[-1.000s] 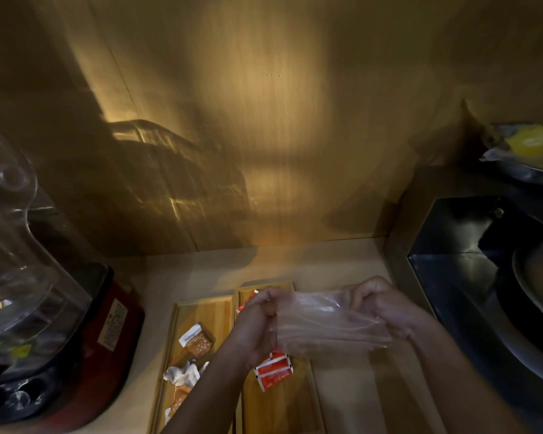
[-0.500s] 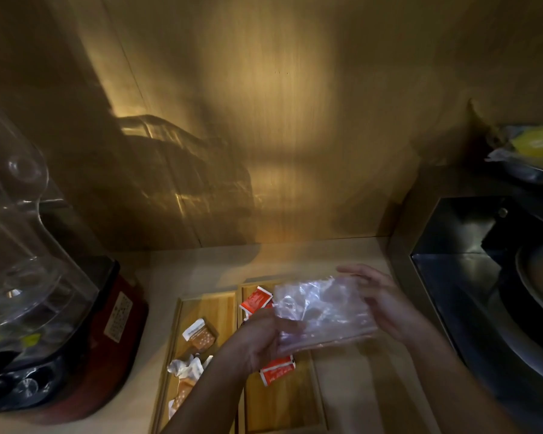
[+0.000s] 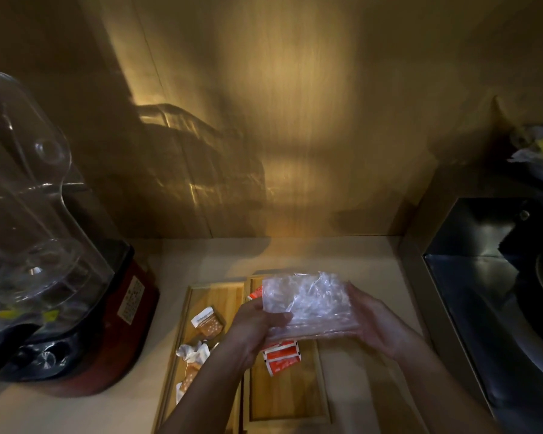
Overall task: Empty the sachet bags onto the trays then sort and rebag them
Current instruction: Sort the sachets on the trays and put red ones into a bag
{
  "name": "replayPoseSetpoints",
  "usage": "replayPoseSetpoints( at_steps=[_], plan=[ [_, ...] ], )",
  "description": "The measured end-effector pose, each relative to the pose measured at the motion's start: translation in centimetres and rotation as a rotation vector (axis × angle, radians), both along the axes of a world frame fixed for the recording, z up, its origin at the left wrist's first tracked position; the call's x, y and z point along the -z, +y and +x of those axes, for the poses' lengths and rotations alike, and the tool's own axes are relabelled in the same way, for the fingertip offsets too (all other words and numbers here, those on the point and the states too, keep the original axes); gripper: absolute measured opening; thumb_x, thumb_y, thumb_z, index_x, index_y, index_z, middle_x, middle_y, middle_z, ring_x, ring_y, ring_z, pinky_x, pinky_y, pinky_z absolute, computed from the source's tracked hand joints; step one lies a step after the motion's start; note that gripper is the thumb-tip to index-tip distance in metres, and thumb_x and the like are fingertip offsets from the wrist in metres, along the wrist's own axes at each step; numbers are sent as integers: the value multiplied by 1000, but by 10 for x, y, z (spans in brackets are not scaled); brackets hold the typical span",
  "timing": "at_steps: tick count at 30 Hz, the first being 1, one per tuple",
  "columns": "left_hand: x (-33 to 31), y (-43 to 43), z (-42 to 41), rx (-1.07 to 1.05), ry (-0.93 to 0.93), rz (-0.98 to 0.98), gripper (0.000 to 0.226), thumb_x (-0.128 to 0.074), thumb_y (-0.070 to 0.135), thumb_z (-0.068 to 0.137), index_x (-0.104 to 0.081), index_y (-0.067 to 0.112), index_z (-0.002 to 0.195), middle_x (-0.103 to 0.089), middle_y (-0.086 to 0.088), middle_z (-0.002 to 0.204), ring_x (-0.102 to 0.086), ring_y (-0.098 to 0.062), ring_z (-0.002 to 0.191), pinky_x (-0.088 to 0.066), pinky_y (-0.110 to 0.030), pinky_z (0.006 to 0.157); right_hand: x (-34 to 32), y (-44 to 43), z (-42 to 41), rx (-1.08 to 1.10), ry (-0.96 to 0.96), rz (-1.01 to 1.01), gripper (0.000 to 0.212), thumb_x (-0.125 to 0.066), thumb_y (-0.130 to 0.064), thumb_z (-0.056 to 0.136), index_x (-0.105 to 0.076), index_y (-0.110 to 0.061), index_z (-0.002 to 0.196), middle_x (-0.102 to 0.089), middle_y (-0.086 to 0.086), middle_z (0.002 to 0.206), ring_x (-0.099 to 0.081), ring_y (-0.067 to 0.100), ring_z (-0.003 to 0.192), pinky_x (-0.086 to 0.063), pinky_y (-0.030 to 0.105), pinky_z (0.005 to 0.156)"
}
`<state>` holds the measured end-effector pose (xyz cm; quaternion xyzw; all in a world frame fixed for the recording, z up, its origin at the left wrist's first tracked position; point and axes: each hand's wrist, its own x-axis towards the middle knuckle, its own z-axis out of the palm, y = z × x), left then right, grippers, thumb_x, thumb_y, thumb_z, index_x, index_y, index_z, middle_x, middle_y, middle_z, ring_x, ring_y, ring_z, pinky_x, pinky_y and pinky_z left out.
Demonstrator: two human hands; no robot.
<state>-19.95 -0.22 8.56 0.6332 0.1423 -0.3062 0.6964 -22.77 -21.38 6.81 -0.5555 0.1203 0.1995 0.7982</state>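
A clear, crumpled plastic bag (image 3: 308,303) is held above the right wooden tray (image 3: 287,399). My left hand (image 3: 257,324) pinches its lower left corner, and my right hand (image 3: 373,321) supports its right edge. Red sachets (image 3: 282,357) lie on the right tray under the bag, and another red one (image 3: 255,292) peeks out behind it. The left wooden tray (image 3: 220,296) holds brown-and-white sachets (image 3: 208,321) and crumpled white ones (image 3: 193,352). The bag looks empty.
A blender with a clear jug (image 3: 29,214) on a red base (image 3: 119,324) stands at the left. A dark steel sink (image 3: 489,292) takes up the right side. A wooden wall (image 3: 279,120) rises behind the pale counter (image 3: 342,255).
The bag, first stretched flat between both hands, has been turned and crumpled upward. My right hand has slid down along its right edge, and my left hand has dropped to the lower corner.
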Motion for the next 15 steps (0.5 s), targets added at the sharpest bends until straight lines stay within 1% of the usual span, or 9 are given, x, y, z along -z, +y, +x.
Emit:
replayPoseSetpoints(
  at_steps=[1,2,4,6,8,9,11,13,15],
  plan=[
    [1,2,-2,-27,-13,1,33,-67,-4,76,-62,3,108,-69,-19,107,-67,-38,97,-55,-49,87,2,3,1,-37,-9,-49,82,-73,-55,63,-45,-23,133,-54,5,137,-51,27,126,-37,51,108],
    [2,5,-3,-53,-21,1,33,-67,-4,77,-62,4,108,-69,-18,107,-67,-38,98,-55,-50,88,3,7,3,-76,-34,-97,76,-75,-46,63,-47,-25,131,-59,4,132,-56,25,120,-40,50,105],
    [4,11,-7,-108,-25,9,32,-66,-3,78,-62,7,108,-70,-17,106,-68,-37,96,-55,-51,88,5,19,6,-113,-66,-201,68,-75,-27,65,-47,-27,127,-67,3,119,-65,21,106,-50,43,96],
    [8,19,-11,-171,-8,4,32,-67,-1,78,-62,7,108,-71,-18,104,-69,-36,93,-56,-50,86,9,34,9,-91,-77,-230,73,-75,-11,68,-42,-23,131,-64,7,120,-66,22,103,-55,34,84],
    [12,30,-15,-219,-6,8,30,-68,0,77,-62,7,107,-72,-17,102,-70,-35,91,-58,-44,77,14,48,10,-59,-116,-248,74,-72,0,71,-37,-18,133,-61,10,122,-64,21,101,-55,27,74],
    [14,36,-17,-235,-17,26,30,-68,2,77,-63,7,107,-72,-16,101,-70,-34,89,-58,-43,74,17,55,10,-38,-126,-263,73,-71,3,71,-37,-17,132,-61,11,120,-64,21,100,-55,27,74],
    [17,49,-22,-259,-41,49,31,-69,3,77,-63,8,107,-72,-16,101,-70,-35,88,-56,-45,73,17,69,8,1,-141,-290,67,-67,7,73,-39,-19,128,-62,14,117,-64,25,99,-54,35,79],
    [17,61,-29,-273,-55,26,29,-66,2,79,-63,9,107,-71,-17,103,-69,-35,90,-55,-43,73,17,82,7,29,-148,-354,58,-65,5,75,-43,-27,118,-62,13,115,-64,26,97,-53,42,83],
    [13,74,-37,-297,-48,-26,26,-62,2,82,-62,9,108,-70,-17,104,-68,-36,95,-57,-42,75,16,96,5,39,-167,-404,51,-65,1,77,-46,-32,110,-64,12,114,-66,28,95,-54,45,84]
  ],
)
